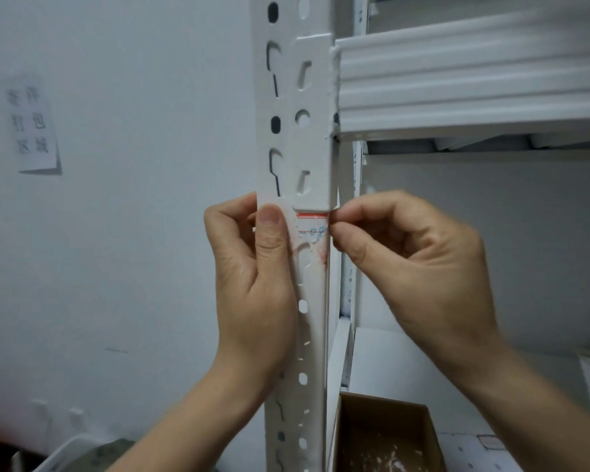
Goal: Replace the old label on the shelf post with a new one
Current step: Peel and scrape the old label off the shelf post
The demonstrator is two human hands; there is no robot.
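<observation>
Peeling is the step we judge to be in hand, and everything here is placed against the white shelf post [312, 267]. Far to its left a paper notice [34, 126] hangs on the wall, of no use to us now. Just left of the post our left hand [256, 277] wraps the post's edge, its fingers closed around the metal and the thumb pressed flat on the front face beside the old label [313, 226]. That label sits on the post's front face directly below the joint plate, red-edged with blue writing, already worn and torn, with reddish smears on the paint under it. At the post's right edge our right hand [413, 264] has thumb and forefinger pinched narrow on the label's right margin; whether a free corner is truly caught between them we cannot tell. To do this well, we should keep the left thumb firm, pull low and slow along the face toward the left, and restart at a fresh corner if the paper shreds. Below and right of the post a cardboard box [385, 434] stands open, holding pale scraps.
</observation>
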